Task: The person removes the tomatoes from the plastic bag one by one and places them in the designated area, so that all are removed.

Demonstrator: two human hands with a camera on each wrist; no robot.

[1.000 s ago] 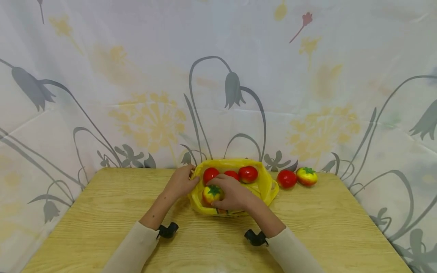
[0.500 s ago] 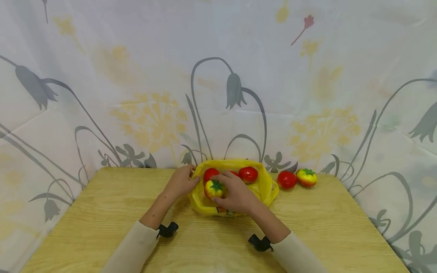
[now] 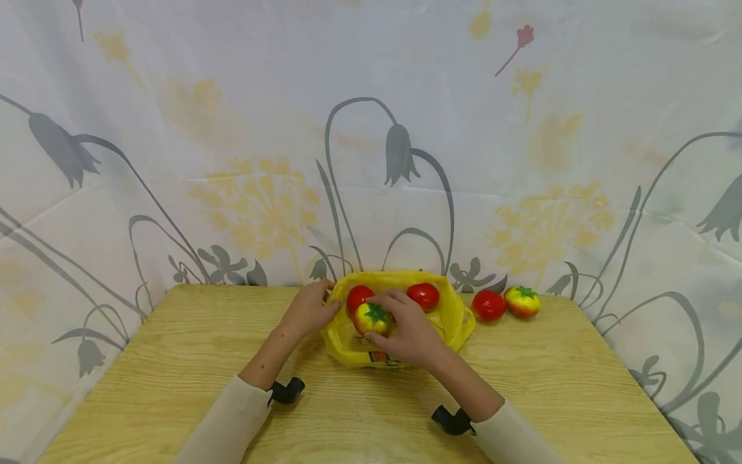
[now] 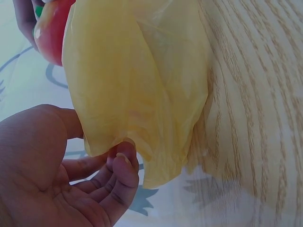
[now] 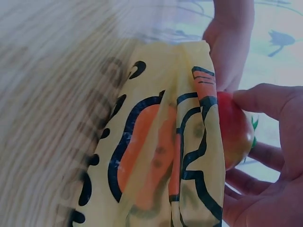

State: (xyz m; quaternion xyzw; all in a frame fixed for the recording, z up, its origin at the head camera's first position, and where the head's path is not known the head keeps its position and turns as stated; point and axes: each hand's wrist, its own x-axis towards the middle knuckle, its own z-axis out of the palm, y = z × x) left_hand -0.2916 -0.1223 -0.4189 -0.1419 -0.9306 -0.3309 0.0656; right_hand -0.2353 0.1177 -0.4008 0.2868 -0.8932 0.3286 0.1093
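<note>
A yellow plastic bag (image 3: 342, 356) lies spread open on the table, its printed side facing me. My left hand (image 3: 308, 310) pinches the bag's left edge; the left wrist view shows thumb and fingertips at the thin yellow film (image 4: 128, 75). Within the bag's mouth, my right hand (image 3: 416, 332) grips a yellow-red toy tomato (image 3: 370, 319) with a green leafy top. The right wrist view has this tomato (image 5: 232, 132) right at the bag's rim, partly hidden by it. Two red tomatoes (image 3: 424, 296) show inside the bag, one partly behind the held tomato.
Right of the bag, a red tomato (image 3: 488, 305) and a yellow-red one (image 3: 522, 301) sit side by side on the wooden table (image 3: 191, 348). A bag handle loop (image 3: 467, 322) reaches toward them. Behind the table hangs a flower-printed cloth (image 3: 371, 161).
My right hand has shifted up and slightly right with the gripped tomato. A third red tomato in the bag is now hidden by that hand. The left hand has kept its place.
</note>
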